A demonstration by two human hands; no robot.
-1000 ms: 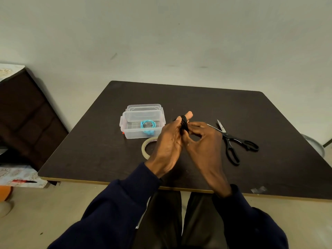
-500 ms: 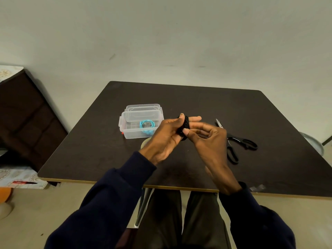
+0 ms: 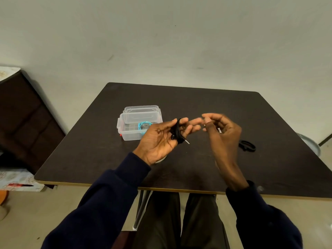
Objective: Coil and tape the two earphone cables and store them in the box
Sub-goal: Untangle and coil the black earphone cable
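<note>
1. Left hand point(image 3: 159, 139), palm up above the table: the black earphone cable point(image 3: 177, 131) is coiled round its fingers, and its jack plug point(image 3: 186, 141) sticks out lower right.
2. Right hand point(image 3: 221, 130), blurred, just beside the left fingertips and apart from the coil; fingers curled, contents not discernible.
3. Clear plastic box point(image 3: 125, 134), open, behind the left hand; the coiled blue earphone cable point(image 3: 143, 125) lies inside.
4. Box lid point(image 3: 142, 109), behind the box.
5. Black scissors point(image 3: 247, 146), partly hidden by the right hand.
6. Dark table point(image 3: 197, 97).
</note>
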